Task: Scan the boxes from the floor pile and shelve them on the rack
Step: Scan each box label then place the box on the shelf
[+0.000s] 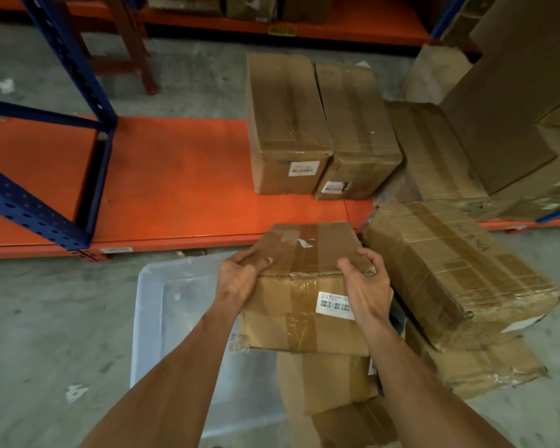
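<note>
Above a grey concrete floor (62, 318), by the orange rack shelf's (181, 189) front edge, the left hand (240, 279) and right hand (367, 289) grip a taped box (304, 312) by its top near corners.

You are reaching both bare forearms forward and down. Your left hand (240, 276) is curling over the top edge of what you are gripping, and your right hand (367, 286) is doing likewise, thumbs on top.

A clear plastic bin (162, 318) sits on the grey concrete floor (46, 318)
</note>
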{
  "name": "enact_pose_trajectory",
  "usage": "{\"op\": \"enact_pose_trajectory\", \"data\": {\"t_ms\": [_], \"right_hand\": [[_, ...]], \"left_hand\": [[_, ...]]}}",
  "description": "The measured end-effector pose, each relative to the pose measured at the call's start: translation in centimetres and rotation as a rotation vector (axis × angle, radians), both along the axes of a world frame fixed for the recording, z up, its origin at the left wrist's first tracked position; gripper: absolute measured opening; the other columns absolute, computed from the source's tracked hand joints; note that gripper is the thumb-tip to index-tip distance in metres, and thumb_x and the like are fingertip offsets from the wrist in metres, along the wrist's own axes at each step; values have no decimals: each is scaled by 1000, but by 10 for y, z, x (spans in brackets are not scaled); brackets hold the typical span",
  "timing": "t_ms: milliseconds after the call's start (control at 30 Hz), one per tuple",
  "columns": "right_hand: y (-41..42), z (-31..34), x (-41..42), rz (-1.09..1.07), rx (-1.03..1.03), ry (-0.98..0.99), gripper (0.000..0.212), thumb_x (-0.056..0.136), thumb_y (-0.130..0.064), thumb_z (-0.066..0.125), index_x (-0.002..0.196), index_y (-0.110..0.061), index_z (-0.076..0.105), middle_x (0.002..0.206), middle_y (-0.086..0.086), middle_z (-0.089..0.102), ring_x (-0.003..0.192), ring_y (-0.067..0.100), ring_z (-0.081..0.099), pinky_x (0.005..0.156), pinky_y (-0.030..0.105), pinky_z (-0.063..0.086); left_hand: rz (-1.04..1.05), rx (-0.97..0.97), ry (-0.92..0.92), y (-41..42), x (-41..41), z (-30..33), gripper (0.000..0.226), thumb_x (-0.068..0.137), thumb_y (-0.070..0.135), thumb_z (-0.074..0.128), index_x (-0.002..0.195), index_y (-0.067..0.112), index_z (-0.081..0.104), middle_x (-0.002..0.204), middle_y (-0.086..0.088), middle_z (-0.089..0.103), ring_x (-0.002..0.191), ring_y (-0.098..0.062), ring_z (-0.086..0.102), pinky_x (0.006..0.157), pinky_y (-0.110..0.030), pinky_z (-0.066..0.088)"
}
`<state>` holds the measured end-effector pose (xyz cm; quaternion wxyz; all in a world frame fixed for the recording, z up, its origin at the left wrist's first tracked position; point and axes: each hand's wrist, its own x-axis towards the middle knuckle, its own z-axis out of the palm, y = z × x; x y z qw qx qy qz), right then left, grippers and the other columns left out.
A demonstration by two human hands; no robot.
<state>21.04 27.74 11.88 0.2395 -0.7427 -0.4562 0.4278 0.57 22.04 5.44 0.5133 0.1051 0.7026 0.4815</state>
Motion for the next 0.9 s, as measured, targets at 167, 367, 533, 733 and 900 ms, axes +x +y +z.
{"op": "enact_pose_trajectory", "data": {"t_ms": [167, 367, 533, 733, 900], "right_hand": [[-8, 18, 3, 20, -2, 35, 41, 72, -46, 73, 111, -53, 59, 112, -6, 68, 110, 25, 61, 98, 46, 52], [-35, 56, -7, -18, 37, 157, 35, 85, -28, 74, 116, -38, 65, 98, -19, 64, 89, -3, 57, 72, 18, 42], [-58, 94, -25, -57, 67, 191, 36, 82, -31, 75, 115, -41, 66, 111, -5, 67, 104, 18, 61, 89, 28, 42], [-84, 157, -34, -73, 136, 225, 34, 77, -36, 74, 109, -44, 66, 118, 1, 66, 109, 24, 60, 95, 36, 47], [-111, 212, -24, -65, 204, 257, 32, 82, -33, 75, 111, -41, 66, 118, -2, 61, 112, 22, 53, 94, 34, 41]], "left_hand": [[-9, -4, 97, -12, 4, 25, 48, 80, 18, 81, 125, 15, 65, 88, 15, 66, 79, 4, 63, 63, -3, 48], [-35, -3, 256, -32, -17, 85, 54, 79, 24, 82, 128, 17, 64, 105, 7, 69, 100, -10, 65, 91, -16, 48], [-70, 8, 375, -49, -39, 138, 62, 72, 33, 84, 130, 22, 64, 105, 7, 72, 102, -11, 68, 101, -27, 50], [-101, 37, 466, -73, -47, 215, 62, 73, 36, 83, 130, 21, 64, 107, 5, 71, 100, -11, 67, 99, -27, 51], [-84, 93, 520, -105, -37, 274, 57, 76, 36, 80, 129, 23, 65, 105, 4, 70, 101, -15, 66, 98, -30, 52]]}}
